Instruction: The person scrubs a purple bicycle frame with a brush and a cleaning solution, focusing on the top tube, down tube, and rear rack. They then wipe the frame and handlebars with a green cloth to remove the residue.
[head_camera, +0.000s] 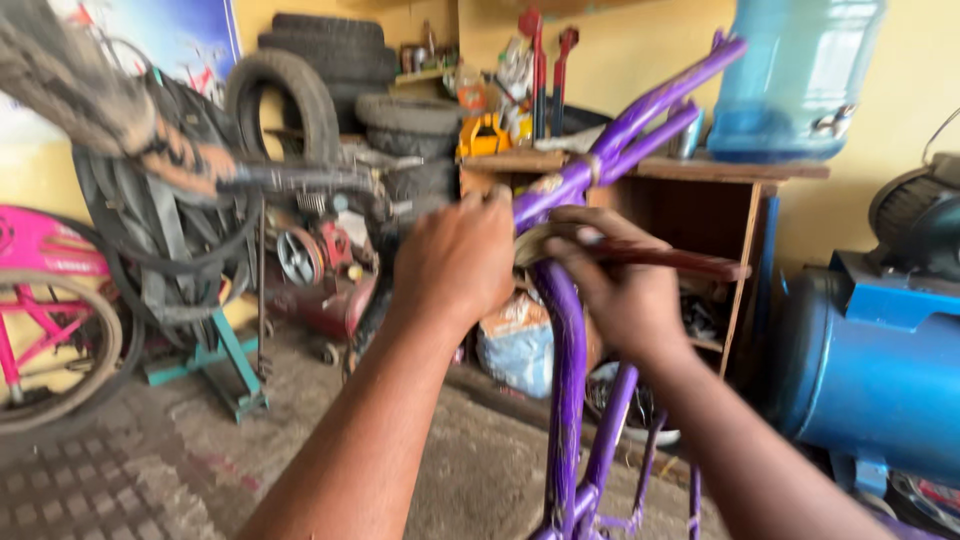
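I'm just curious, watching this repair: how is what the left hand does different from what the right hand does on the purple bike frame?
The left hand grips the purple bike frame directly and holds no tool; the right hand holds a dark reddish tool against it. The left hand shows its back, fingers curled over the tube; the right hand's fingers wrap the tool, whose handle points right. Both meet at the same joint of the frame.

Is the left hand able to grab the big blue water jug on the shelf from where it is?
Probably not without moving. The left hand is wrapped on the purple bicycle frame, and the blue water jug stands farther back on the wooden shelf, with the frame's tubes and the right hand between them.
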